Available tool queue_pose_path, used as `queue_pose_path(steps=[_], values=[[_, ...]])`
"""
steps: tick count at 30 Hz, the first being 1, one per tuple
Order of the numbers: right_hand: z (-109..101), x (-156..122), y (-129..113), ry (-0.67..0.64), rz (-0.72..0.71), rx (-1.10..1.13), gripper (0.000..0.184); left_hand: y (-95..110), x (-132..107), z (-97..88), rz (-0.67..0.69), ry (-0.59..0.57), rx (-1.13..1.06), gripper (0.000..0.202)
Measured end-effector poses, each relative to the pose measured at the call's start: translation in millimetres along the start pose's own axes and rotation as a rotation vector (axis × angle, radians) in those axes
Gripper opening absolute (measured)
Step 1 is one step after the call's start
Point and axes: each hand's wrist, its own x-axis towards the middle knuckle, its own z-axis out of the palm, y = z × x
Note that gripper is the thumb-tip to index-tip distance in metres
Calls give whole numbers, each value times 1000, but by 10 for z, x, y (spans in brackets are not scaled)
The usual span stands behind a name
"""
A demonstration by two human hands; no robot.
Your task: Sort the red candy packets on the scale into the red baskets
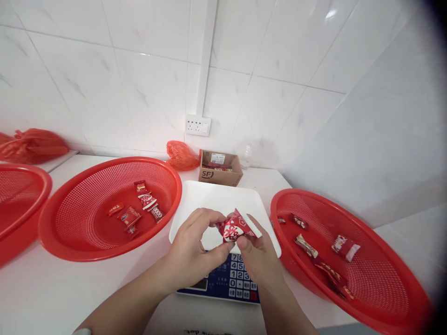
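Both my hands hold one red and white wrapped candy (234,227) above the front of a weighing scale's white pan (195,197). My left hand (190,246) pinches its left end between thumb and fingers. On the right, my right hand (261,258) grips its lower side, thumb in front and fingers behind. The candy's pale crimped edge points right. Beneath my hands, the scale's blue keypad (239,281) is partly covered by my left hand and right wrist.
A red basket (77,186) with several wrapped sweets stands left, another red basket (380,232) with sweets right. A further red basket (21,170) is cut off at far left. Behind the scale sit a cardboard box (223,177) and a red plastic bag (182,156).
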Motion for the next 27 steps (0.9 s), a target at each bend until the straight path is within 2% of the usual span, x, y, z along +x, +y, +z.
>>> queue_pose_path(steps=[3,8,17,23,27], values=[[38,-6,-27,-45,37,35,44,-6,3,-13,15,38,-8,22],[39,-15,-47,-24,45,6,38,-23,-9,-28,53,27,-1,18],[29,2,-100,14,-40,-9,21,-35,-32,27,145,83,108,28],[80,4,-137,58,-63,-45,21,-61,-52,71,161,164,194,27],[101,-11,-179,31,-92,-108,18,-45,-38,61,221,187,205,22]])
